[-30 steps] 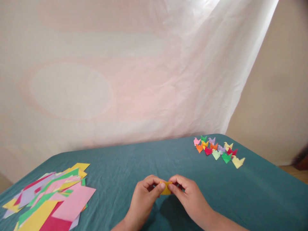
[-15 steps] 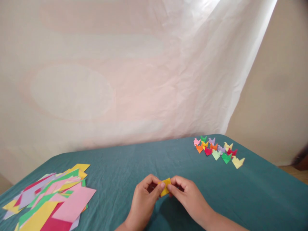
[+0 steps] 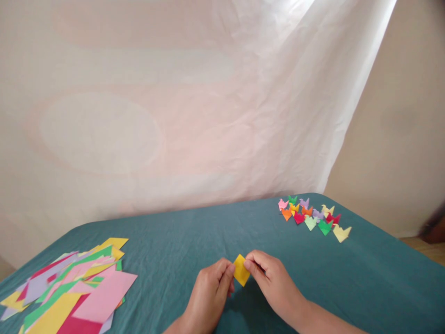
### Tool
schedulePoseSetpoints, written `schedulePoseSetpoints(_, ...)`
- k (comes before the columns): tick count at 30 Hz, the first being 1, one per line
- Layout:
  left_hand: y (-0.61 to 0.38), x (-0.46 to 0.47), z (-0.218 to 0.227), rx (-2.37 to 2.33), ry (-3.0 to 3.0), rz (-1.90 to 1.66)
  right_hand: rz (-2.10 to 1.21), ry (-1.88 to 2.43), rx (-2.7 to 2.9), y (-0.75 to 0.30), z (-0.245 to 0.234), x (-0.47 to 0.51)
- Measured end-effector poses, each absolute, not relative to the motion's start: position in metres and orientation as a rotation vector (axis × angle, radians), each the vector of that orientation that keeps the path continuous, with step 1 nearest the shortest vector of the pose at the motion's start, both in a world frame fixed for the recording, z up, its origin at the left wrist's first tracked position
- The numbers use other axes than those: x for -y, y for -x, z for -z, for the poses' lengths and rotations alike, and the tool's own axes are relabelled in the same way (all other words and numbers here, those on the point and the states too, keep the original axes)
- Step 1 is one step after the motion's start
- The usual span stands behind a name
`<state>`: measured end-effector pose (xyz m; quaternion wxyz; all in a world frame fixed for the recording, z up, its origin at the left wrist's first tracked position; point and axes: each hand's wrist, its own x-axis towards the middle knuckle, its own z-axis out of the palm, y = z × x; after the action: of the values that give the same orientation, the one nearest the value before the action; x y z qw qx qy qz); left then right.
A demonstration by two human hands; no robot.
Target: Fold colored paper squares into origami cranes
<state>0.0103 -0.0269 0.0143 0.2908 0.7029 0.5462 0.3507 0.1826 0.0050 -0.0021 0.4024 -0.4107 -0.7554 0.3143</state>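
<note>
A small folded piece of yellow paper [image 3: 241,271] is held up in a diamond shape above the cloth, near the front of the table. My left hand [image 3: 212,290] pinches its left corner between thumb and forefinger, the other fingers curled underneath. On the opposite corner, my right hand [image 3: 273,283] has the same kind of pinch. Both hands are closed on the paper, and its back side is hidden from me.
Loose coloured paper sheets [image 3: 104,294] lie in an overlapping heap at the left. Several small folded paper birds [image 3: 310,222] stand grouped at the far right of the green-covered table [image 3: 181,241]. A pale sheet [image 3: 194,116] hangs behind.
The yellow paper has been turned so that a corner points up, and more of its face shows. My fingers have shifted outward to its side corners.
</note>
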Motion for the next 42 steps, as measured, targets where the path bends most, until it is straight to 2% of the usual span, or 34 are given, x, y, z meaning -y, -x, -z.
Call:
schedulePoseSetpoints(9,-0.013,0.030,-0.012,-1.507,-2.094,-0.809,-0.830,0.968,1.884,-0.178,0.003,-0.005)
schedulePoseSetpoints(20,-0.017,0.030,-0.011,-1.395,-1.870,-0.741,-0.877,1.040,1.919,-0.180,0.005,-0.003)
schedulePoseSetpoints(32,-0.012,0.028,-0.020,-1.511,-1.789,-0.954,-1.314,1.028,1.688,-0.183,0.003,-0.013)
schedulePoseSetpoints(42,-0.007,0.015,-0.003,-1.256,-1.426,-0.923,-1.132,1.095,1.800,-0.184,0.003,-0.012)
